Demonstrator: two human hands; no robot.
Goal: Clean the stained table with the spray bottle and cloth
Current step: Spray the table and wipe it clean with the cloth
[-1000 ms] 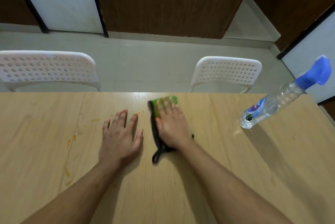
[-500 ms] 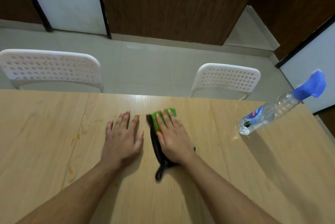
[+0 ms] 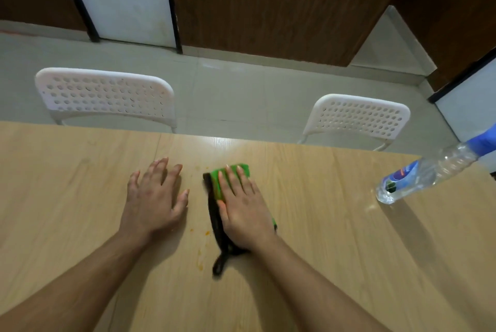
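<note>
A green cloth with a black edge (image 3: 216,184) lies flat on the light wooden table (image 3: 335,237). My right hand (image 3: 243,207) presses on it with straight fingers. My left hand (image 3: 154,197) rests flat on the bare table just left of the cloth. Small orange stains (image 3: 200,256) dot the wood between and below my hands. A clear spray bottle with a blue head (image 3: 424,174) stands at the table's far right, apart from both hands.
Two white perforated chairs (image 3: 104,95) (image 3: 359,118) stand behind the table's far edge. Beyond them are a pale tiled floor and dark wooden wall panels.
My right hand has slid the cloth to the right and a little toward me, uncovering orange specks between my hands. The camera has shifted, so the bottle sits nearer the right edge.
</note>
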